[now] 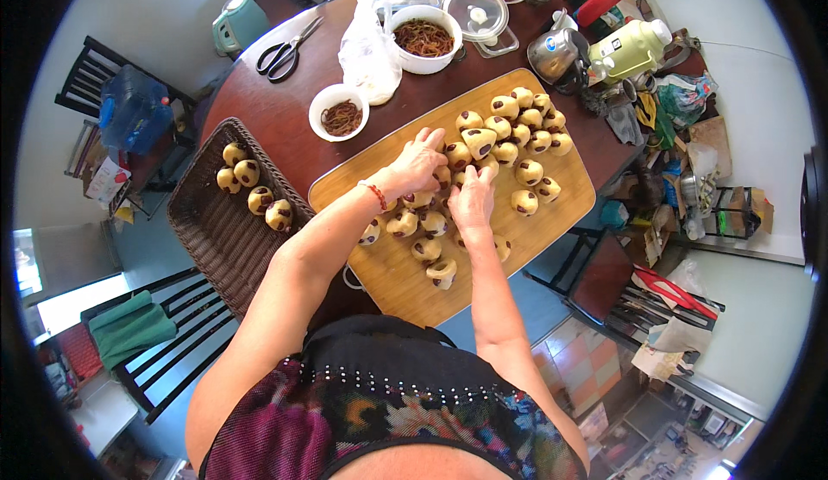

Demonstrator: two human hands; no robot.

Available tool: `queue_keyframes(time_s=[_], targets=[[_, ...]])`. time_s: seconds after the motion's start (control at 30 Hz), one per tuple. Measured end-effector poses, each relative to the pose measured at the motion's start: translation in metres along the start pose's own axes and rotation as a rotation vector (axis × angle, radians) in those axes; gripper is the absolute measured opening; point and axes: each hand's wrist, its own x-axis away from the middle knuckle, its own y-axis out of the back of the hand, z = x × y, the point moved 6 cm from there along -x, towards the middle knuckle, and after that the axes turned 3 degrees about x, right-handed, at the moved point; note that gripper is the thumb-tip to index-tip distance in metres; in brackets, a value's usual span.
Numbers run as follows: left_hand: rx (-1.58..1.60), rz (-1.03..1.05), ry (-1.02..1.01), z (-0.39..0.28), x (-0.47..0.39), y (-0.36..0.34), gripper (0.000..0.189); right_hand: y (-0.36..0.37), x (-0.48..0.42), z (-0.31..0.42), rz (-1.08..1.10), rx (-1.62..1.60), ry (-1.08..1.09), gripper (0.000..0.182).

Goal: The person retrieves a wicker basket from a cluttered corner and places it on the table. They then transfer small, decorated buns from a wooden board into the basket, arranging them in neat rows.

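Note:
Many pale yellow dough balls studded with dark pieces, likely dates, crowd a wooden board (394,286). My left hand (414,164), a red bead bracelet at its wrist, reaches into the middle of the cluster. Its fingers curve over a dough ball (442,177). Close beside it, my right hand (473,200) has its fingertips down among the balls, and what they grip is partly hidden. Just beyond the hands sits a larger, pointed dough piece (479,142). Near the board's front edge lies a ball with a hollow in it (442,273).
A brown woven basket (226,253) left of the board holds several dough balls. Behind stand a small white bowl (317,114) and a larger white pot (427,64) with brown strands, black-handled scissors (283,58), a steel kettle (552,53) and a green thermos (627,50).

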Motion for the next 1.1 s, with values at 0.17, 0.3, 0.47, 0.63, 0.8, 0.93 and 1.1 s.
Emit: queue_keyframes(time_s=[0.17, 0.3, 0.47, 0.63, 0.8, 0.93, 1.1], targets=[[0.022, -0.104, -0.050, 0.000, 0.010, -0.002, 0.043, -0.006, 0.002, -0.006, -0.127, -0.056, 0.066, 0.029], [0.039, -0.129, -0.035, -0.002, 0.012, -0.005, 0.038, -0.006, 0.001, -0.009, -0.176, -0.054, 0.110, 0.027], [0.079, -0.212, -0.089, 0.002, 0.019, -0.006, 0.034, -0.007, 0.004, -0.009, -0.146, -0.076, 0.132, 0.027], [0.188, -0.367, -0.104, 0.006, 0.028, 0.002, 0.033, -0.007, 0.005, -0.013, -0.176, -0.105, 0.113, 0.027], [0.681, -0.602, 0.090, 0.041, 0.039, 0.035, 0.037, 0.012, 0.006, -0.011, -0.293, -0.091, 0.085, 0.035], [1.536, -0.527, 0.236, 0.050, 0.079, 0.059, 0.032, 0.042, -0.013, 0.007, -0.432, -0.086, 0.214, 0.039], [1.566, -0.759, 0.202, 0.062, 0.180, 0.097, 0.039, 0.036, -0.055, -0.005, -0.248, -0.027, 0.231, 0.060]])
